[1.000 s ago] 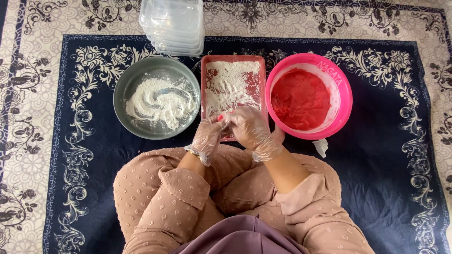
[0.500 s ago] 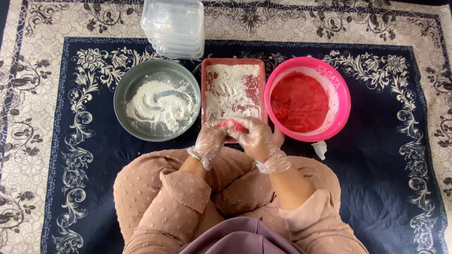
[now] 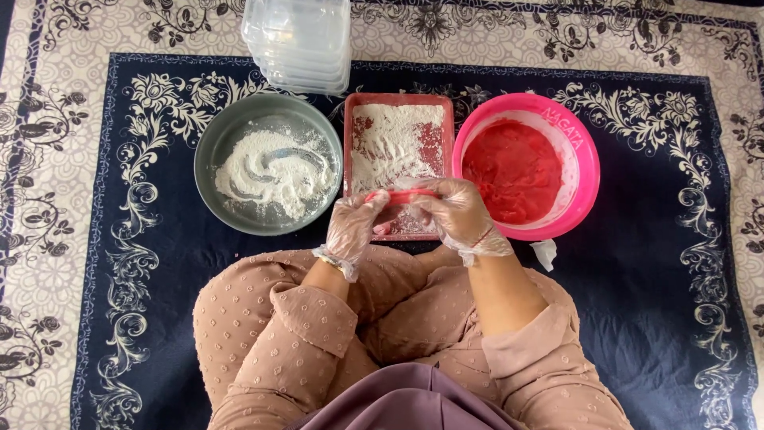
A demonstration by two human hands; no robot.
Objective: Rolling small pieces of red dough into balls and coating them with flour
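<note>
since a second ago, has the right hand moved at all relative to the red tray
Yes, slightly. The right hand has drawn back toward the person, from over the red tray's floured part to its near edge, with the left hand on a red piece between them.

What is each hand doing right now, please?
Left hand: shut on one end of the red piece.
Right hand: shut on its other end, above the red tray.

Clear plastic gloves (image 3: 350,227), dusty-pink dotted sleeves (image 3: 314,318) and trousers, mauve top.
</note>
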